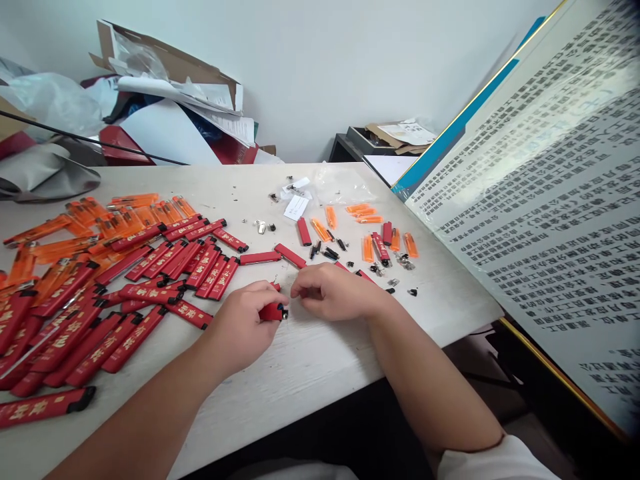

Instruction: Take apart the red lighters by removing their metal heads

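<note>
My left hand [241, 328] is wrapped around a red lighter [271, 311], and the lighter's metal-tipped end points right. Just across from that end, my right hand [334, 292] is closed, its fingers curled and pressed together; whatever they hold, if anything, is hidden. A large heap of assembled red lighters [163, 291] with gold characters and black tops lies left of my hands. Behind my fingers are two red lighter cases, one flat [260, 258] and one slanted [290, 255].
Orange lighter bodies [125, 223] are piled at the far left. Small black parts [330, 253], metal pieces [404, 261], orange bodies [369, 249] and paper slips [297, 207] lie on the white table [320, 380]. A printed board [530, 167] leans along the right edge. Papers and a cardboard box [170, 60] stand behind.
</note>
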The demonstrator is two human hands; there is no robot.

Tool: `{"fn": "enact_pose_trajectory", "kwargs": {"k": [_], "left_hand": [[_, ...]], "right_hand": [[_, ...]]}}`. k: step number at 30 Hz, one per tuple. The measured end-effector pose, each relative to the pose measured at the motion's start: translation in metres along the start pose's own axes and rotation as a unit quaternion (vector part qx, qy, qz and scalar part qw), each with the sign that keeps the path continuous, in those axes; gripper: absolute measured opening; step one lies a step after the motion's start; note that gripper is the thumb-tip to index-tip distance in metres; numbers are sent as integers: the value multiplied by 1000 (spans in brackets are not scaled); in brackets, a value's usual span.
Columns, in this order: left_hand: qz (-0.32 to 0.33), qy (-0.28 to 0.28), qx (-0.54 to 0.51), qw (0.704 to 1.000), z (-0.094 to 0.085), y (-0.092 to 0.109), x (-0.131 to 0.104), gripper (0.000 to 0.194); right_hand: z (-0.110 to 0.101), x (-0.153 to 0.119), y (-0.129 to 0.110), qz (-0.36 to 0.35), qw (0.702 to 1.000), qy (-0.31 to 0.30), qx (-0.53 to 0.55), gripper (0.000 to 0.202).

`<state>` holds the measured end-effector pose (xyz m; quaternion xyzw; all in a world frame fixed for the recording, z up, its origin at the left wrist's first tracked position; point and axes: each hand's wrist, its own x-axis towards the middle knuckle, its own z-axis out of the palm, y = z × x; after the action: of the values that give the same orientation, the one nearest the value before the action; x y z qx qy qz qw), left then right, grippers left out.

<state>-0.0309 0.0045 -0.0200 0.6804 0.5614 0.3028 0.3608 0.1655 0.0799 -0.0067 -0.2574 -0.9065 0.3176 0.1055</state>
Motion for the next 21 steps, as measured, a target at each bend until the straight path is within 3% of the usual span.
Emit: {"fn": "enact_pose_trajectory", "kwargs": {"k": [4,6,11,15,21], "left_hand": [[-70,84,-93,990,-3,9,2,5],[-112,117,-146,976,-5,11,3,5],[-182,199,-350,897,-8,15,7,20],[-197,217,-418,860,-8,18,10,25],[-197,226,-422,856,-6,18,10,29]], "right_hand": [[-1,1,1,-11,1000,21,-5,29],[0,1,1,-17,999,28,-3,28],[3,4,-7,-14,1000,24,-5,25],[9,8,-12,-7,1000,6,-14,20],[15,13,-14,-1,999,-4,-43,16]]}}
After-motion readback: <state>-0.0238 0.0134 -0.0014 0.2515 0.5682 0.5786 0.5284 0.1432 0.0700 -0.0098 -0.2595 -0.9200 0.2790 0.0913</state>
